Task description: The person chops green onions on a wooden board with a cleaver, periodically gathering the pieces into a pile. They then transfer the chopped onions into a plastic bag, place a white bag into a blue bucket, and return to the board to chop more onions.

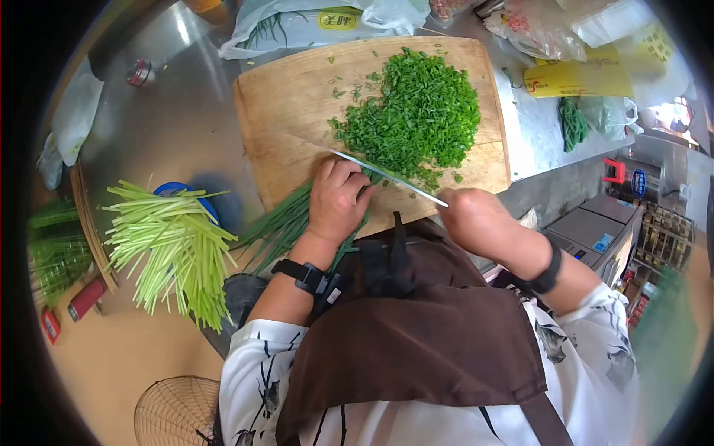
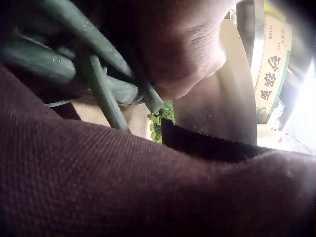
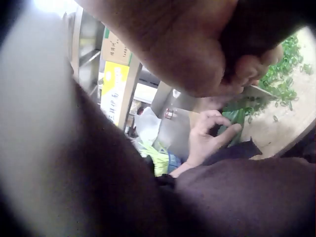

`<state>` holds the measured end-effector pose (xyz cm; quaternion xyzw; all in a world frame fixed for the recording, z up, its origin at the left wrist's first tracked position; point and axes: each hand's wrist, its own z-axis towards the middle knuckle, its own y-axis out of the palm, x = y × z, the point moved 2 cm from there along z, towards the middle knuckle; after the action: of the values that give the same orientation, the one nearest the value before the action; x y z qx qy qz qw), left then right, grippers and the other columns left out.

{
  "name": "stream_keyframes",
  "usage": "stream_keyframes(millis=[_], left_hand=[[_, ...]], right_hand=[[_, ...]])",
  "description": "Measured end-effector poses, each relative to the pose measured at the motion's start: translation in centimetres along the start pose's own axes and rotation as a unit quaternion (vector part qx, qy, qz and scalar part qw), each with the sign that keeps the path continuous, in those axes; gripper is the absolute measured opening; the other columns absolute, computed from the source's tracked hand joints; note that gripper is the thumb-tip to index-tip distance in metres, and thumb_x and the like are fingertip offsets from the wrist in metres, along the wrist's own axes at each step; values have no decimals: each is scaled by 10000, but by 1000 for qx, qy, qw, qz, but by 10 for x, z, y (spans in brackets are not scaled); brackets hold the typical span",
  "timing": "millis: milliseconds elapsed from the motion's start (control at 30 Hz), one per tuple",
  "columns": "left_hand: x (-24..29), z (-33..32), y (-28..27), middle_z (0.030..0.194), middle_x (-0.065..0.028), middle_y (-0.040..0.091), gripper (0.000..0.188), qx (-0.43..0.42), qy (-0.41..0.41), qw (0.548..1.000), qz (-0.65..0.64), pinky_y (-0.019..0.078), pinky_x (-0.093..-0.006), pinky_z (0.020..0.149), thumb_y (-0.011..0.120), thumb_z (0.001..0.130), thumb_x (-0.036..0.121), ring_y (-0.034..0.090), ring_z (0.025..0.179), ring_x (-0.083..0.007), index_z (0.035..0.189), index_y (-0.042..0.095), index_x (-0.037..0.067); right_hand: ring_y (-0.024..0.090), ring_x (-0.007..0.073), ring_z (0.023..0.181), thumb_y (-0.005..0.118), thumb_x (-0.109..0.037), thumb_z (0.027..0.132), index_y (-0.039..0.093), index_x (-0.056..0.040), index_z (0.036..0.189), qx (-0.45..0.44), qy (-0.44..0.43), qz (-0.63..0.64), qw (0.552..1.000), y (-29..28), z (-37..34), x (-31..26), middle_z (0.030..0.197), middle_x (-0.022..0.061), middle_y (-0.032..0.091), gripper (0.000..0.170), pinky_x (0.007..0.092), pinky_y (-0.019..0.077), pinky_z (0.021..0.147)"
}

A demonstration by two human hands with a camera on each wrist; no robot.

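Note:
My right hand (image 1: 476, 219) grips a knife (image 1: 390, 177), whose long blade points left across the front of a wooden cutting board (image 1: 279, 100). With curled fingers, my left hand (image 1: 337, 201) holds a bunch of green scallions (image 1: 286, 215) down at the board's near edge, close beside the blade. Long scallion leaves (image 2: 94, 37) fill the upper left of the left wrist view. Beyond the blade lies a large heap of chopped scallions (image 1: 424, 104). The knife handle is hidden inside my right fist.
Pale green stalks (image 1: 171, 245) lie over a blue container (image 1: 175, 187) left of the board. Plastic bags (image 1: 297, 41) sit behind it. A yellow roll (image 1: 580, 78) and a green cloth (image 1: 573, 123) are at right. A small red-lidded jar (image 1: 139, 73) stands at back left.

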<state>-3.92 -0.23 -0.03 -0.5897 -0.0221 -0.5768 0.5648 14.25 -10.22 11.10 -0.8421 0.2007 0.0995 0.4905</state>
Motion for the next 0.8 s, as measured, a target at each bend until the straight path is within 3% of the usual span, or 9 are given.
stream_keyframes(millis=[167,300,400,567,700,800], left_hand=[[4,-3,-4,916,-62,584,177,8,9,1000,10,475,-385,797,778,633,69,543,905,-282,754,649,62],[2,1,-4,909,-79,585,192,-5,5,1000,12,481,-389,782,788,625,56,551,901,-292,762,653,54],[3,1,-4,901,-79,580,189,-8,5,1000,9,476,-399,793,785,629,56,552,904,-293,759,649,55],[3,1,-4,931,-59,581,181,-7,0,1000,17,463,-398,810,772,633,75,540,931,-281,759,642,66],[5,3,-4,904,-78,554,206,-1,17,1000,20,453,-400,815,794,632,72,533,918,-302,755,629,63],[2,4,-4,908,-80,553,209,-11,22,1000,5,452,-395,816,797,636,72,532,917,-301,758,627,64]], right_hand=[[618,426,678,558,-124,832,612,-9,819,65,-19,52,996,24,39,0,700,230,620,128,503,501,632],[619,424,678,558,-134,858,610,-8,810,52,-9,53,997,-8,11,-7,698,221,622,145,500,504,635],[626,415,679,552,-130,860,608,-7,808,-8,9,19,1000,-25,-12,-7,700,214,626,144,497,507,628],[641,399,685,583,-136,810,624,-25,809,0,14,19,1000,29,28,7,720,208,642,118,483,521,635],[647,397,741,597,-205,833,654,-20,855,7,27,76,997,17,42,1,751,212,651,194,480,526,700],[606,437,663,611,-217,868,659,-4,858,54,9,137,989,14,45,24,723,256,626,219,471,511,636]])
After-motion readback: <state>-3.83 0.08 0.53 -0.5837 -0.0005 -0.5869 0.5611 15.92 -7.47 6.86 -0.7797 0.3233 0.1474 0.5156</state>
